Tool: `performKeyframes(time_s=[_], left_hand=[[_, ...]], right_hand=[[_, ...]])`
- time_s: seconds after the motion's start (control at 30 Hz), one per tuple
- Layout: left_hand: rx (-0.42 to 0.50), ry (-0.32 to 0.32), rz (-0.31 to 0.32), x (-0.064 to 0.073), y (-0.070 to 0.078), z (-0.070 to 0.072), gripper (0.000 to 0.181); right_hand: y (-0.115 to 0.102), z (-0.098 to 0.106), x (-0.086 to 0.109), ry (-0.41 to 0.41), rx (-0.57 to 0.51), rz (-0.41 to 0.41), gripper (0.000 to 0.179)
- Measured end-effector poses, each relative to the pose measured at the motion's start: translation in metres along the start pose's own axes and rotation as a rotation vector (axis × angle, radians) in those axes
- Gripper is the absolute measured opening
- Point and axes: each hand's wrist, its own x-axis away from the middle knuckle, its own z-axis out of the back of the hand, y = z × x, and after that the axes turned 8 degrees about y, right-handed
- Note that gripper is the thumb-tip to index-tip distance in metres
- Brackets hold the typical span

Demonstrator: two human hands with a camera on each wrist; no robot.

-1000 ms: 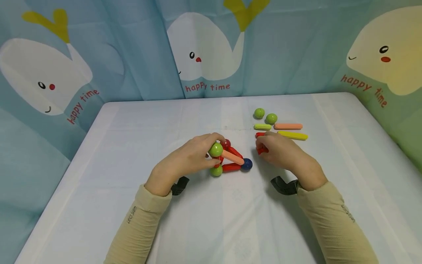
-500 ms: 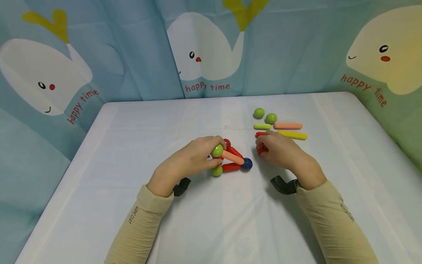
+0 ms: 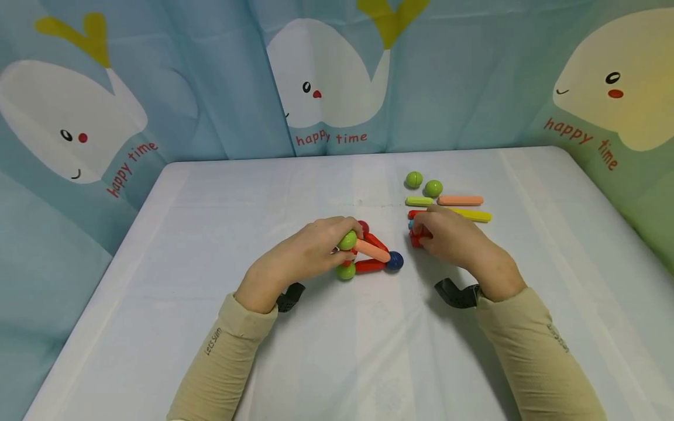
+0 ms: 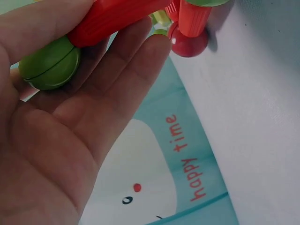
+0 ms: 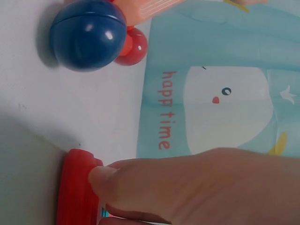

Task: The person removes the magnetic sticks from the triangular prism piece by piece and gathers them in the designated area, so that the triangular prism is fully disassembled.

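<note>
The left hand [image 3: 300, 248] pinches the ball-and-stick frame [image 3: 372, 251]; too hard squeezing could separate it. Toward the tabletop's [image 3: 253, 199] right edge, the right hand [image 3: 450, 237] clamps a red stick [image 5: 76, 190].

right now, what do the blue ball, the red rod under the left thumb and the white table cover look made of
Blue ball: likely hard plastic, glossy, with bright highlights and a seam line. Red rod: probably moulded plastic, low sheen, with fine ridges along it. Table cover: seemingly fabric, matte, with soft creases, though coated sheeting is possible.
</note>
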Motion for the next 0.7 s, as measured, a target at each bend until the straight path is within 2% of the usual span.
performKeyframes(time_s=[0.2,0.37,0.43,0.5,0.6,0.7], left_hand=[[-0.021,0.005,-0.045,0.001,-0.001,0.0,0.025],[-0.064,0.032,-0.129,0.001,-0.002,-0.001,0.021],[-0.078,0.049,-0.159,0.001,-0.002,-0.001,0.02],[-0.081,0.066,-0.179,0.002,-0.002,-0.002,0.019],[-0.083,0.082,-0.193,0.002,-0.003,-0.002,0.02],[-0.088,0.087,-0.177,0.001,-0.005,-0.001,0.021]], right_hand=[[-0.004,0.002,-0.003,0.002,-0.014,0.026,0.008],[-0.007,0.001,-0.003,0.04,-0.045,0.052,0.007],[-0.009,-0.001,-0.003,0.071,-0.058,0.072,0.012],[-0.012,-0.005,-0.004,0.11,-0.084,0.12,0.019],[-0.018,-0.013,-0.008,0.161,-0.138,0.252,0.027],[-0.023,-0.021,-0.009,0.161,-0.181,0.366,0.03]])
